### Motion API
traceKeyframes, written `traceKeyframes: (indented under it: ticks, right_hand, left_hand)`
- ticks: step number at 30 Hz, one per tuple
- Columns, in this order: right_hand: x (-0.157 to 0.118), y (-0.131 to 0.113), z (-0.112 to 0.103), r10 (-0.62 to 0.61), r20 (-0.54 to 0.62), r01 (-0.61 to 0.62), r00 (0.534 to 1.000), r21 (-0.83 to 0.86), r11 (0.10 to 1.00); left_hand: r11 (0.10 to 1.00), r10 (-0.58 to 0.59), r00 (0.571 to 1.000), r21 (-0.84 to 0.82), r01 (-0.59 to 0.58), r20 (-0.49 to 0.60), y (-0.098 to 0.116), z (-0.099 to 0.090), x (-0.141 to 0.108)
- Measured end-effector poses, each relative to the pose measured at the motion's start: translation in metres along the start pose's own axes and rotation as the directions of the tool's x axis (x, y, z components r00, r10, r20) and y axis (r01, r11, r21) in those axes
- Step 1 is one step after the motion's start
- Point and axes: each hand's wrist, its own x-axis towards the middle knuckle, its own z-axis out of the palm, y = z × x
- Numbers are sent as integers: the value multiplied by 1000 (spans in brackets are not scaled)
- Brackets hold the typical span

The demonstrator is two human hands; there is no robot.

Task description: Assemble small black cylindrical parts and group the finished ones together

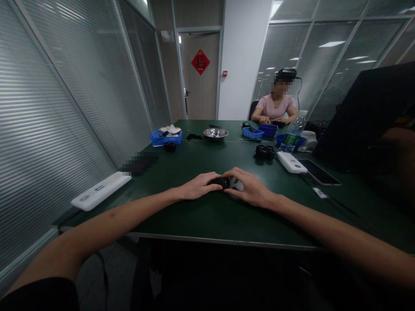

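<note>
Centrally in the head view, a black rounded piece [221, 183] was held just over or on the green tabletop [194, 220], near its front edge; which of the two could not be told. Its left side was clamped between the thumb and fingers of the left hand [198, 185], and its right end was gripped by the fingertips of the right hand [249, 187], the fingers being curved around it. A pale, partly see-through item [239, 185] was half hidden by the right hand, and whether it was held could not be told. Farther back, a metal bowl [215, 135] was placed between a filled blue basket [166, 139] on the left and a smaller blue tray [253, 133] on the right. A cluster of black round parts [265, 152] was set out near a clear bottle [292, 133], which was stood upright behind a white device [291, 162]. Just beside that, a dark-screened tablet [319, 172] was laid flat. At the far side, a person [277, 106] in a pink top was seated, with both forearms brought to the tabletop.
</note>
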Motion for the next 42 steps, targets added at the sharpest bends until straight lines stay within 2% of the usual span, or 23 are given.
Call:
traceKeyframes:
  ticks: [11,19,30,42]
  right_hand:
    - [0,0,2,-43,0,43,999,-3,999]
    - [2,-3,0,69,8,-68,998,-7,998]
    - [0,2,2,22,5,-22,1000,1,1000]
    - [0,-3,-1,-21,9,21,1000,4,1000]
  left_hand:
    - [1000,18,1000,19,-18,-9,-1,1,2]
    - [999,14,1000,29,-14,-1,2,0,2]
    - [1000,-1,1000,11,1,0,0,0,1]
    - [1000,16,1000,19,-16,-8,-4,1,2]
